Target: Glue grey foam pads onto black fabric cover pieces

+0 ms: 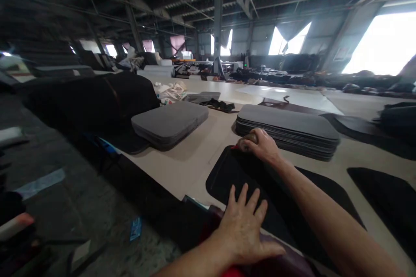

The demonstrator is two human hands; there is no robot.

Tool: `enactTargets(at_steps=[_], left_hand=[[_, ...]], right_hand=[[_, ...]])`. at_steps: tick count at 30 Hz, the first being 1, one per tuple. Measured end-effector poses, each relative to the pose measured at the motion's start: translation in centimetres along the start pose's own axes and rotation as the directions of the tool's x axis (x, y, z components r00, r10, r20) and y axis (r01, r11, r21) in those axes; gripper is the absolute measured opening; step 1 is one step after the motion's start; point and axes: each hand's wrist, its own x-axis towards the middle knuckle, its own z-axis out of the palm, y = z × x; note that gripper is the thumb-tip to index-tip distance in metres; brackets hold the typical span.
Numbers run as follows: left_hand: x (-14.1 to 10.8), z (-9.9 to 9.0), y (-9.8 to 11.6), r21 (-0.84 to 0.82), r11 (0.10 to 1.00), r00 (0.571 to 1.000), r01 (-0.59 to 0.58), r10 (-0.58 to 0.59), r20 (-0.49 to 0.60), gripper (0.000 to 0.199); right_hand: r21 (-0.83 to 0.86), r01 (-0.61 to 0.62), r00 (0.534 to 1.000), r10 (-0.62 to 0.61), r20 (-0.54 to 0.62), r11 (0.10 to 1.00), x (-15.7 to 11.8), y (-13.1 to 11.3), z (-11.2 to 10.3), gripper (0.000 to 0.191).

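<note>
A black panel with rounded corners (224, 177) lies flat on the pale table near its front edge. My left hand (242, 223) rests on the panel's near edge, palm down, with the fingers spread. At the panel's far left corner, my right hand (261, 145) is closed around a rounded brown tool (248, 142). Its red end touches or sits just over the panel's edge; the exact kind of tool cannot be made out. Right behind that hand is a tall stack of dark grey panels (289, 127).
Another grey stack (170, 122) stands at left on the pale table (182, 173), beside a large black roll (97, 95). A second black panel (383, 194) lies at right. Cloth scraps (221, 104) lie farther back. The floor (107, 220) drops away at left.
</note>
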Motion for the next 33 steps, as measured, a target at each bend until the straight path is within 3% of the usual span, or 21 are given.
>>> enactTargets(at_steps=[6,15,26,30,33], left_hand=[[0.0,0.1,-0.2,0.052,0.999,1.0,0.002,-0.001,-0.009,0.097],[0.3,0.2,0.0,0.058,0.998,0.999,0.037,-0.037,0.004,0.093],[1.0,1.7,-0.9,0.161,0.986,0.997,0.053,-0.043,-0.065,0.094],[1.5,0.6,-0.5,0.209,0.977,0.999,0.04,-0.037,-0.017,0.091],[2.3,-1.2,-0.2,0.282,0.959,1.0,0.017,-0.023,0.018,0.068]], right_hand=[[-0.048,-0.016,1.0,0.017,0.014,0.999,1.0,0.6,-0.8,0.031],[-0.129,-0.055,0.997,0.062,0.053,0.99,0.1,2.7,-5.0,0.028],[-0.216,-0.211,0.974,0.223,0.03,0.953,-6.3,9.0,-11.6,0.035],[-0.239,-0.288,0.955,0.296,-0.003,0.927,-9.1,11.1,-14.0,0.038],[-0.25,-0.337,0.94,0.341,-0.029,0.907,-11.2,12.5,-15.9,0.038]])
